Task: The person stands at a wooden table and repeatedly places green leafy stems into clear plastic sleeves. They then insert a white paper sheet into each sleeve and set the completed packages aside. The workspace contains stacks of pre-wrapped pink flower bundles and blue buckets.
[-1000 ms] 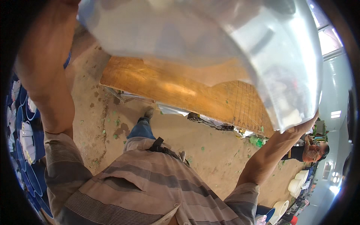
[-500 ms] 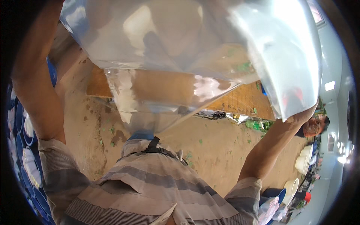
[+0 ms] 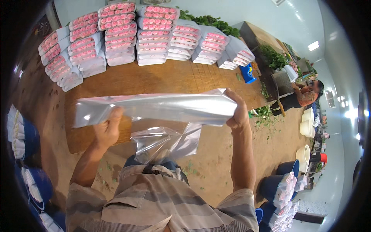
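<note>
A clear, shiny plastic sheet (image 3: 174,106) stretches across in front of me, folded into a long band. My left hand (image 3: 108,131) is closed on its left part, thumb on top. At the right end my right hand (image 3: 239,110) grips it, fingers wrapped round the edge. A loose crumpled part of the sheet hangs below the band towards my waist. Behind it lies the wooden table (image 3: 154,79), its near edge partly hidden by the plastic.
Stacks of wrapped pink roses (image 3: 156,34) line the table's far side. A blue tape dispenser (image 3: 248,73) stands at its right end. Blue buckets (image 3: 40,185) are on the left, cream tubs (image 3: 303,156) on the right. Another person (image 3: 307,96) works beyond, near green foliage.
The plastic sheet, spread wide and raised before my view, has come down and is now a narrow folded band. Both hands have lowered, and the table and rose stacks are now visible.
</note>
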Motion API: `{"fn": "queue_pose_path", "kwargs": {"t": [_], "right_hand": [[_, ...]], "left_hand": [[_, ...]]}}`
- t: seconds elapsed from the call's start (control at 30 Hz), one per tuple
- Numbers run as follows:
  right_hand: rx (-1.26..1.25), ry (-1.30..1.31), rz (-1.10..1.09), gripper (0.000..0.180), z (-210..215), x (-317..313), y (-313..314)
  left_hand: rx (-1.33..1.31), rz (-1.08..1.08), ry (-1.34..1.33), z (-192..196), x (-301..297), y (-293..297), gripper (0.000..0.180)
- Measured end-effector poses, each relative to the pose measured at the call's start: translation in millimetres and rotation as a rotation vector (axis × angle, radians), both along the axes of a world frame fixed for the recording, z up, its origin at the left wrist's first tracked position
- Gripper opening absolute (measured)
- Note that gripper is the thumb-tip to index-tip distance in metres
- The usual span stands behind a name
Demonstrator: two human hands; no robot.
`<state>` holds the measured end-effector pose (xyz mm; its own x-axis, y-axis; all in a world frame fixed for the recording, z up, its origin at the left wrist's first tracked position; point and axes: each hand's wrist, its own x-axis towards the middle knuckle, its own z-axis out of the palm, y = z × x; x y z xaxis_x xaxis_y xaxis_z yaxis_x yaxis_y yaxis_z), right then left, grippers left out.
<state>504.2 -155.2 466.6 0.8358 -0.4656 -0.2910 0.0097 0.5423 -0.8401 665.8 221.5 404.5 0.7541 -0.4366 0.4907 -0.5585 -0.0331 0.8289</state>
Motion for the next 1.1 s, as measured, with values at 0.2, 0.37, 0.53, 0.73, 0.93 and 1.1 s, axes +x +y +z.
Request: {"fn": "queue_pose_path", "kwargs": {"t": [0.2, 0.37, 0.53, 0.73, 0.93, 1.1], "right_hand": [[0.043, 0.064, 0.143, 0.028, -53, 67, -69], [0.067, -0.031, 0.304, 0.032, -102, 94, -115], [0.071, 0.145, 0.363, 0.028, -123, 127, -131], [0.109, 0.137, 0.325, 0.031, -126, 165, -149], [0.212, 0.096, 0.369, 0.037, -126, 192, -161], [0.213, 0.295, 0.384, 0.042, -165, 135, -132]], "left_hand": [[-0.053, 0.049, -0.056, -25, 18, -62, 0.013], [-0.037, 0.099, 0.061, -57, 0, -84, 0.011], [0.122, 0.235, 0.102, -77, -3, -112, 0.011], [0.301, 0.387, -0.092, -94, 17, -123, 0.023], [0.215, 0.439, 0.248, -61, 34, -158, 0.034], [0.286, 0.416, 0.433, -198, -63, -135, 0.042]]}}
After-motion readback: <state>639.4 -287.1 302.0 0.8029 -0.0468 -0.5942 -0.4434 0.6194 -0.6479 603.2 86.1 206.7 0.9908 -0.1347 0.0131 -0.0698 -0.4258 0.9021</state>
